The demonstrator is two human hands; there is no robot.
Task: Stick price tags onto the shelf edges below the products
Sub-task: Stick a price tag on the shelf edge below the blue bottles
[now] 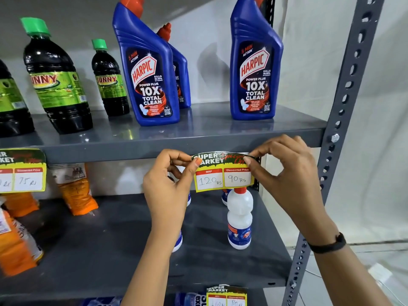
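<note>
Now both hands, left hand and right hand, pinch the yellow-and-green paper price tag (top curled); press it flat along the grey metal shelf edge.

Glossy paper price tag, glossy grey metal shelf edge.

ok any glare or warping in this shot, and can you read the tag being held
Head view: soft glare patches on the glossy grey metal shelf; wide-angle bends the perforated grey upright. The yellow-and-green paper price tag held by the left hand and right hand is sharp: 120 and 90 Rs.
</note>
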